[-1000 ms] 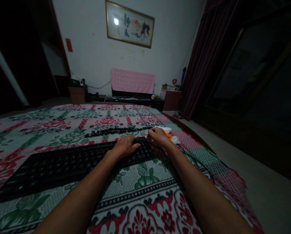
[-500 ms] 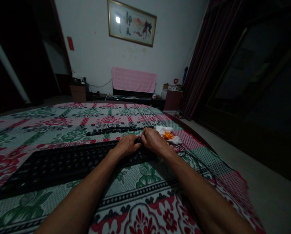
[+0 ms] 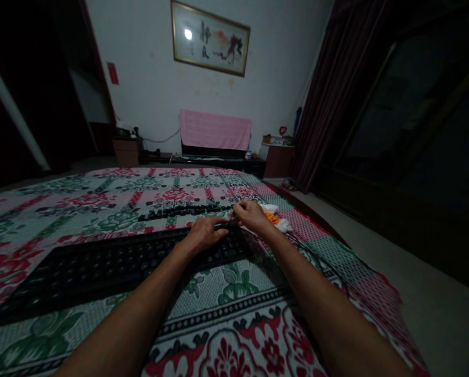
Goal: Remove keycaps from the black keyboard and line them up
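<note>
A long black keyboard (image 3: 112, 262) lies on a floral blanket (image 3: 238, 314). My left hand (image 3: 205, 233) rests on the keyboard's right end, fingers lying loosely on the keys and holding nothing. My right hand (image 3: 250, 214) hovers just past the keyboard's far right corner, thumb and fingers pinched together; what they pinch is too small and dark to name. Beyond the keyboard a row of loose black keycaps (image 3: 179, 210) lies on the blanket. A crumpled white and orange cloth (image 3: 280, 223) lies just right of my right hand.
The blanket's edge drops to a bare floor (image 3: 415, 293) on the right. Against the far wall stand a low unit draped with a pink cloth (image 3: 215, 131) and a small cabinet (image 3: 277, 159). Dark curtains (image 3: 320, 104) hang at the right.
My right hand moved left from the cloth to the keyboard's far corner, then lifted slightly away with its fingers pinched. My left hand stayed on the keys.
</note>
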The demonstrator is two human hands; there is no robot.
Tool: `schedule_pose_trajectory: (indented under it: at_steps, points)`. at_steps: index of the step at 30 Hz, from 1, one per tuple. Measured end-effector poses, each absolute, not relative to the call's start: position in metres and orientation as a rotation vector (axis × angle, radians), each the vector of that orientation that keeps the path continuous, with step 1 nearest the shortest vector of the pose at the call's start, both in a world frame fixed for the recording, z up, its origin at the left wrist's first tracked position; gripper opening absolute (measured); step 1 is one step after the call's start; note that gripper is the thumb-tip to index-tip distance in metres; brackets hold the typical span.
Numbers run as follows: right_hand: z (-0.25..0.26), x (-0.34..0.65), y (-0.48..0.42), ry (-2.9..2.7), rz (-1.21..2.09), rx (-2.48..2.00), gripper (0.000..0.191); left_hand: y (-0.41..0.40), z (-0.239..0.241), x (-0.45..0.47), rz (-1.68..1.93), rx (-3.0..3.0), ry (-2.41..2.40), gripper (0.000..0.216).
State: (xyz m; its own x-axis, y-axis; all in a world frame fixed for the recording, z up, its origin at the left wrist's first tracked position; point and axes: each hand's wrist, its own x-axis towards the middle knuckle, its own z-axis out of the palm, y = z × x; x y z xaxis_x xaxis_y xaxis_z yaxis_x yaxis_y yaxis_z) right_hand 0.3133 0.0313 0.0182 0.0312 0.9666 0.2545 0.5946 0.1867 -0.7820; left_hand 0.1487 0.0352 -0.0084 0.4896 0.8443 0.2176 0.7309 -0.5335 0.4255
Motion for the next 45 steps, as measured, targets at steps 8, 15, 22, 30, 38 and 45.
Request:
schedule_pose_trajectory:
  at_steps: [8,15,22,30,38,45]
  points:
    - [0.015,0.296,0.021,-1.538,0.589,-1.457,0.019,0.032,-0.013,0.151,0.662,2.595,1.451,0.033]
    - [0.006,0.289,0.024,-1.386,0.627,-1.409,0.022,0.020,-0.009,0.155,0.573,2.698,1.630,0.029]
    - [0.003,0.289,0.028,-1.328,0.731,-1.379,0.019,0.016,-0.004,0.157,0.507,2.700,1.689,0.030]
    - [0.008,0.290,0.030,-1.025,1.064,-1.327,0.009,0.017,-0.008,0.157,0.554,2.682,1.671,0.029]
    - [0.008,0.291,0.024,-0.947,1.188,-1.226,0.006,0.031,-0.010,0.153,0.848,2.477,1.470,0.029]
    - [0.010,0.294,0.025,-1.032,1.024,-1.330,0.011,0.032,-0.009,0.151,0.728,2.578,1.372,0.026]
